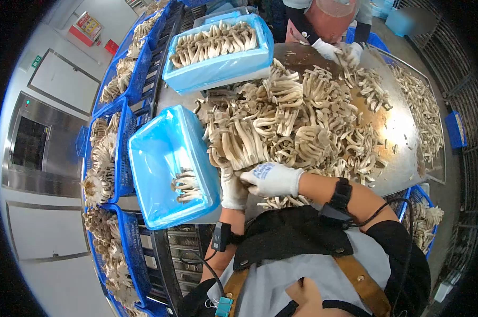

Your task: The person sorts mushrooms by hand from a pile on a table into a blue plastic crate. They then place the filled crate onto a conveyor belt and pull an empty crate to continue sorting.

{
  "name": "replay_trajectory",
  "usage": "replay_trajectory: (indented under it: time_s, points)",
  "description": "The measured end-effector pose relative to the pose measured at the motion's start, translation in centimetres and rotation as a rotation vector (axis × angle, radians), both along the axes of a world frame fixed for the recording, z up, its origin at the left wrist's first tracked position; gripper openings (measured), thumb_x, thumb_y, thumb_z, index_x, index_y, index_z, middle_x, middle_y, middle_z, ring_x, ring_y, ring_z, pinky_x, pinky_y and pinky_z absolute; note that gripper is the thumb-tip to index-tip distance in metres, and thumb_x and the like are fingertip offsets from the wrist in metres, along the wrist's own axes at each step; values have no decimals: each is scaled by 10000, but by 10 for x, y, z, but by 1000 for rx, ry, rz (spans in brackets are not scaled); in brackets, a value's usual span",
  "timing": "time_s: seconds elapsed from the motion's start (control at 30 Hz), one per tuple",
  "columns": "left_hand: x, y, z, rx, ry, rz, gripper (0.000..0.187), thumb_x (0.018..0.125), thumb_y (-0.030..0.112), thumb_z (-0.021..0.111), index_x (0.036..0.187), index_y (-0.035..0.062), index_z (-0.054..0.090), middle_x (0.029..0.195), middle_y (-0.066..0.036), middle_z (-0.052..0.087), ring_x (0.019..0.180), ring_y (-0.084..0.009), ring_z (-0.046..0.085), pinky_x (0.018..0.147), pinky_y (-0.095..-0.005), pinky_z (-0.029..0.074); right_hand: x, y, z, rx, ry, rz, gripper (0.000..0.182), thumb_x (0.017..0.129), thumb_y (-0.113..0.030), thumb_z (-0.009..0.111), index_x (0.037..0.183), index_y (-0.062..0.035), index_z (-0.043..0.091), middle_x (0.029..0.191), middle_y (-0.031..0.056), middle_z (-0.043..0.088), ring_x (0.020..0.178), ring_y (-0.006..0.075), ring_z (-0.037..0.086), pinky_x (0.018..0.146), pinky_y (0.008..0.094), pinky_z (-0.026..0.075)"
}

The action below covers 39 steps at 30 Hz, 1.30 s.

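My left hand [233, 189], in a white glove, is closed at the near edge of the mushroom heap, with a brown-capped mushroom [216, 157] at its fingertips. Close beside it, my right hand [273, 179], gloved too, has its fingers curled in toward the left one; what they hold is hidden. Just beyond both hands lies a clump of long pale-stemmed mushrooms [241, 142], part of the large heap [318, 111]. To the left stands a tilted tub lined with blue plastic [149, 158], with a few mushrooms [187, 186] lying in its near right corner.
A second lined tub [217, 74], full of mushrooms in rows, stands at the back. Blue crates [125, 153] of mushrooms line the left side. Across the steel table [397, 132], a co-worker's gloved hands [339, 52] handle mushrooms. More mushrooms fill a tray [421, 105] at right.
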State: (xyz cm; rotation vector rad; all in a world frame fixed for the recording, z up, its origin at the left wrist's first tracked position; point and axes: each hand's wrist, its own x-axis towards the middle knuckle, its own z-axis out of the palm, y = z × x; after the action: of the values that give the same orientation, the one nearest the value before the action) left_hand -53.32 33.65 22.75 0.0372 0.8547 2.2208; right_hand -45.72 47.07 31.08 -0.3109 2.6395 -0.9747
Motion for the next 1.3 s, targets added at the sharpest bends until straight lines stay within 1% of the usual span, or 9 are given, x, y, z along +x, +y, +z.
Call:
replay_trajectory:
  time_s: [0.1, 0.13, 0.2, 0.37, 0.67, 0.8, 0.83, 1.03, 1.3]
  points:
    - [-7, 1, 1, 113, 34, 3, 720, 958, 536, 515, 1516, 140, 289, 1526, -62, 360, 1367, -282, 398, 1120, -471, 353, 2, 12, 33, -11, -10, -56, 407, 883, -284, 546, 1191, -17, 551, 997, 227, 662, 960, 379, 648, 863, 445, 502]
    - [-6, 3, 3, 97, 82, 24, 716, 959, 521, 527, 1515, 139, 289, 1527, -60, 358, 1366, -282, 398, 1117, -474, 355, 0, 13, 6, -34, 362, -207, 424, 890, -262, 544, 1212, 13, 524, 1022, 215, 667, 978, 364, 652, 874, 432, 499]
    - [-2, 7, 7, 112, 133, 24, 712, 945, 468, 579, 1516, 165, 281, 1530, -59, 346, 1365, -266, 394, 1106, -459, 366, -2, 13, 30, 59, 398, -291, 423, 884, -266, 579, 1177, 31, 510, 943, 215, 664, 904, 351, 666, 793, 439, 509]
    - [0, 20, 16, -73, 435, 64, 747, 914, 373, 643, 1521, 185, 250, 1520, -53, 359, 1361, -247, 398, 1090, -438, 382, -18, 4, 29, 375, 146, -249, 346, 873, -220, 575, 1124, 4, 495, 785, 172, 678, 801, 339, 687, 709, 429, 525]
    - [6, 13, 21, 153, 19, 160, 612, 971, 276, 580, 1502, 156, 300, 1478, -83, 425, 1327, -274, 446, 1102, -467, 376, -10, -14, -1, 386, 309, -161, 167, 893, -168, 541, 1029, -74, 527, 794, 140, 663, 784, 331, 685, 672, 420, 532]
    - [-4, 8, -4, 169, -126, 126, 611, 990, 315, 535, 1520, 160, 272, 1510, -79, 390, 1360, -289, 407, 1125, -487, 341, 2, 10, -4, 231, 204, 122, 213, 893, -177, 537, 1085, -89, 555, 794, 114, 647, 784, 315, 689, 678, 419, 535]
    - [0, 11, 7, 12, -38, 179, 647, 958, 472, 548, 1468, 111, 380, 1458, -111, 460, 1290, -325, 486, 1087, -488, 397, 6, 21, 2, 256, 103, 156, 234, 896, -195, 541, 1106, -92, 551, 836, 108, 644, 798, 313, 683, 686, 425, 535]
    - [-11, 16, -3, 192, -33, 62, 629, 976, 393, 531, 1520, 181, 298, 1519, -81, 367, 1362, -294, 390, 1135, -479, 321, -13, -2, -4, 366, 571, -268, 200, 838, -169, 604, 1020, -86, 591, 930, 117, 605, 834, 289, 670, 660, 383, 553]
    - [-17, 2, 21, 187, -25, 223, 652, 930, 384, 612, 1493, 192, 343, 1511, -46, 400, 1371, -281, 401, 1132, -515, 334, 21, 29, -3, 232, 72, 46, 257, 836, -224, 601, 1018, -42, 582, 962, 156, 608, 903, 319, 640, 755, 426, 525]
